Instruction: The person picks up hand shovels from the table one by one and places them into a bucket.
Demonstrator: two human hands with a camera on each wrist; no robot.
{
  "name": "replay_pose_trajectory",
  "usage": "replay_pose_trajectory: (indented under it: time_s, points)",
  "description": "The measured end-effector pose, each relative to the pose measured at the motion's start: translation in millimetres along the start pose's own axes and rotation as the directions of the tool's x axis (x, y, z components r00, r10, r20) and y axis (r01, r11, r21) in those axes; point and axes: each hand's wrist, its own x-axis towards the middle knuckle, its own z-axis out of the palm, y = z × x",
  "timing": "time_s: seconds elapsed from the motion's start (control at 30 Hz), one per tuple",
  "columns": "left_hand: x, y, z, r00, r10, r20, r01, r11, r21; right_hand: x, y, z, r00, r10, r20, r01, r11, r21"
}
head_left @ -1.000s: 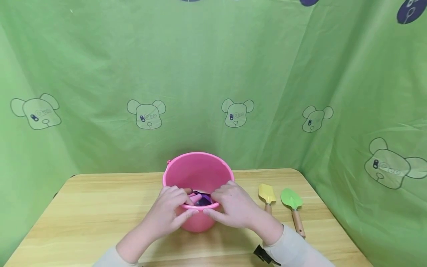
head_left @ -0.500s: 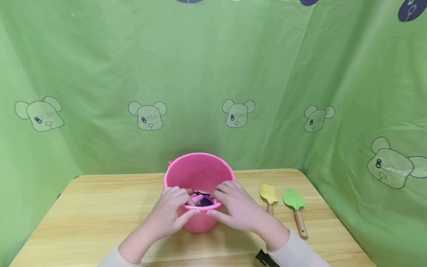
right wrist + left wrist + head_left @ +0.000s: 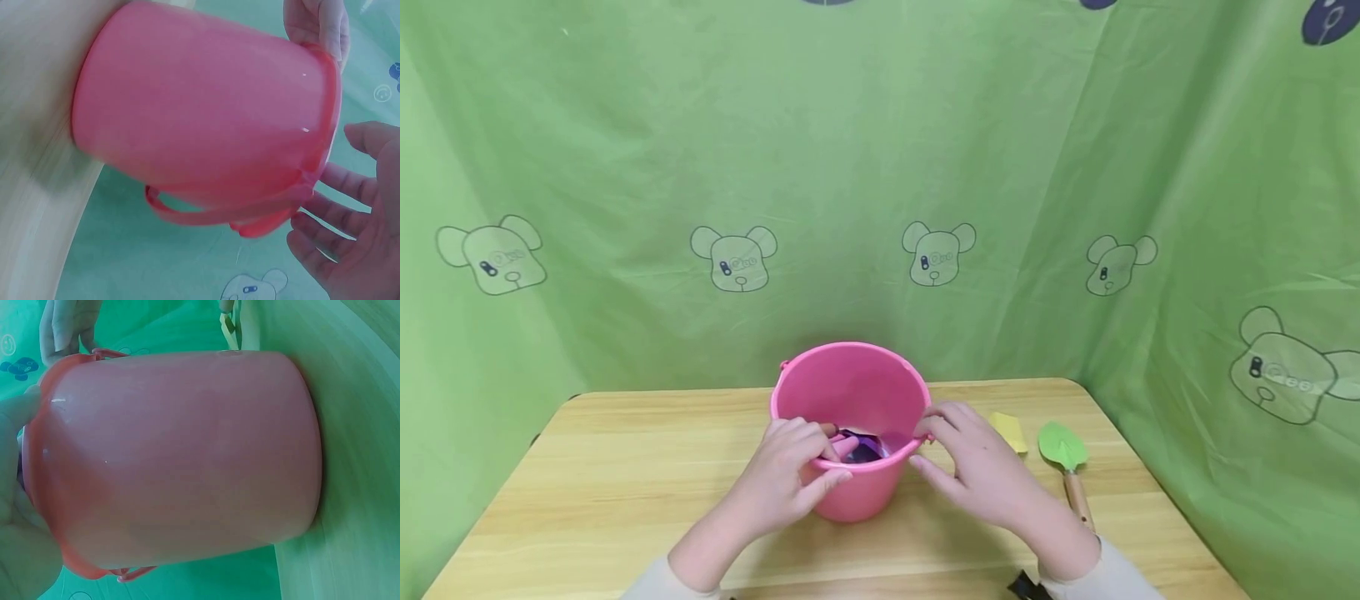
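A pink bucket (image 3: 857, 498) stands upright on the wooden table. My left hand (image 3: 781, 471) grips its near-left rim, thumb outside and fingers over the inside. On the other side, my right hand (image 3: 985, 467) is at the right rim beside the handle joint, its fingers spread and the thumb apart from the wall. The right wrist view shows the bucket's pink carrying handle (image 3: 212, 217) hanging down along the side. Inside the bucket lie a pink rod-like piece (image 3: 846, 447), a dark purple item (image 3: 867, 450) and a brown wooden tip (image 3: 828, 429); the rest is hidden.
Right of the bucket lie a yellow toy shovel (image 3: 1010, 432), partly behind my right hand, and a green toy trowel (image 3: 1063, 446) with a wooden handle. A green curtain (image 3: 842, 167) with bear faces surrounds the table (image 3: 647, 475).
My right hand has let go of the near rim and moved right along it to the handle joint, now covering part of the yellow shovel. My left hand keeps its grip.
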Motion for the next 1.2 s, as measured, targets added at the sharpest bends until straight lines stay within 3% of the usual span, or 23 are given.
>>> replay_pose_trajectory:
  time_s: [0.3,0.5,0.7,0.9,1.2]
  points:
    - [-1.3,-2.3,1.7,1.000,0.006,-0.006,-0.006,1.000,0.005,-19,19,-3,0.996,0.085,-0.009,-0.085,0.995,-0.053]
    - [-0.8,-3.4,1.5,1.000,0.007,-0.007,-0.007,1.000,0.000,-36,39,4,0.987,0.136,0.085,-0.126,0.985,-0.115]
    - [-1.0,-2.8,1.2,1.000,0.012,-0.014,-0.011,1.000,0.003,-53,62,11,0.950,0.209,0.230,-0.185,0.975,-0.122]
    - [-2.5,-1.6,2.2,1.000,-0.015,-0.014,0.015,1.000,0.010,-67,79,15,0.921,0.212,0.326,-0.176,0.975,-0.135]
    - [-0.9,-1.5,2.7,1.000,0.000,-0.017,0.000,1.000,0.003,-80,94,21,0.905,0.180,0.386,-0.152,0.983,-0.103]
